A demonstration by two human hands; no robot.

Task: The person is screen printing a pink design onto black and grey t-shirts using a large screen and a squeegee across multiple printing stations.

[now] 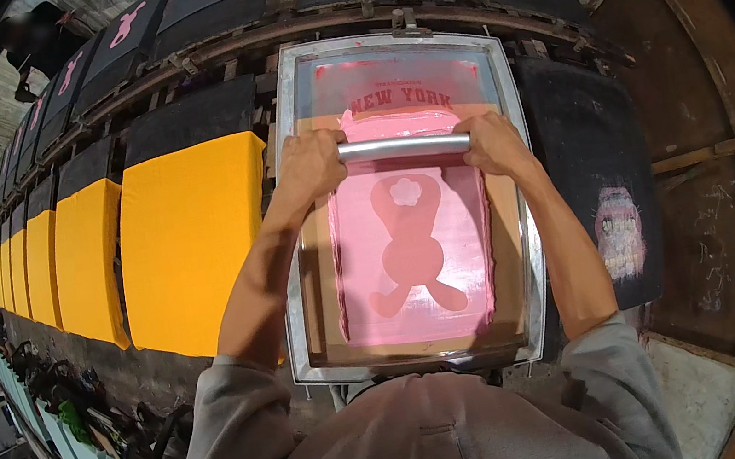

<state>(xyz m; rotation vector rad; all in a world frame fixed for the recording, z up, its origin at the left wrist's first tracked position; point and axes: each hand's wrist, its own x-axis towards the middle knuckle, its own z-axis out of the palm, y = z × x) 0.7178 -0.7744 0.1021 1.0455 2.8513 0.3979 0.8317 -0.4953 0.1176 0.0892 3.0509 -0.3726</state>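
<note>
My left hand [316,157] and my right hand [490,141] are closed on the two ends of a silver bar squeegee [405,146], held across a metal-framed printing screen [525,283] in front of me. Thick pink ink [360,240] covers the middle of the screen, with a ridge of it beyond the bar and along the sides. A darker rabbit-like shape [413,261] shows in the ink below the bar, and faint red lettering shows near the screen's far end.
Platens with yellow fabric [188,239] run in a row to my left. A black platen [585,154] sits at right. Dark printed platens [121,53] line a rail behind. Another person [37,45] stands at far left. Pale blue boards [110,458] are at lower left.
</note>
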